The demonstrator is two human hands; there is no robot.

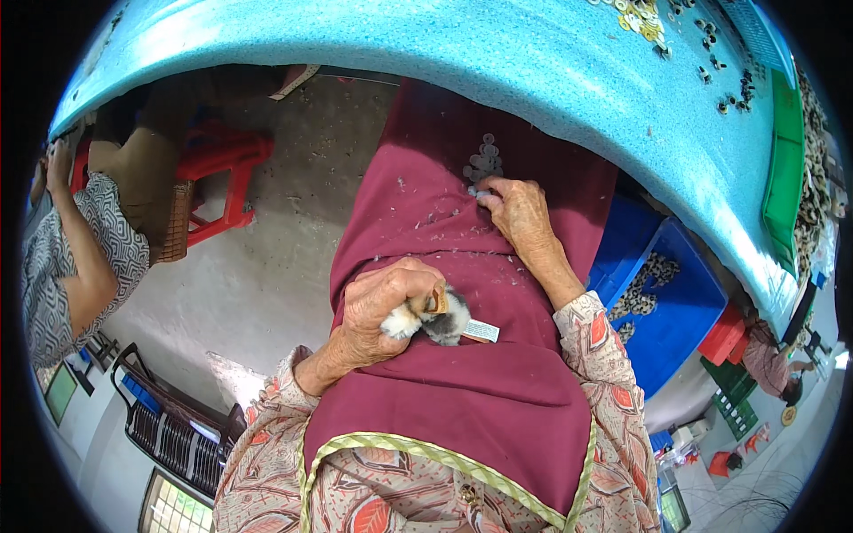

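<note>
My left hand [386, 306] is closed around a small furry plush piece [447, 320], cream and grey with a bit of orange-brown near the fingers. A white fabric label [481, 330] sticks out from its right side. The plush rests against the maroon apron [426, 240] over my lap. Farther out on the apron lies a small heap of translucent round plastic discs [486, 158]. At the heap's near end, my right hand [524, 218] has thumb and forefinger pinched on a pale disc, partly hidden by the fingertips. Loose fluff is scattered across the cloth.
A blue speckled table [551, 71] curves across the far side, with yellowish rings [641, 19] and small dark parts [742, 93]. Blue crates [675, 302] with spotted plush pieces stand at my right. A person [89, 240] sits at left beside a red stool [231, 178].
</note>
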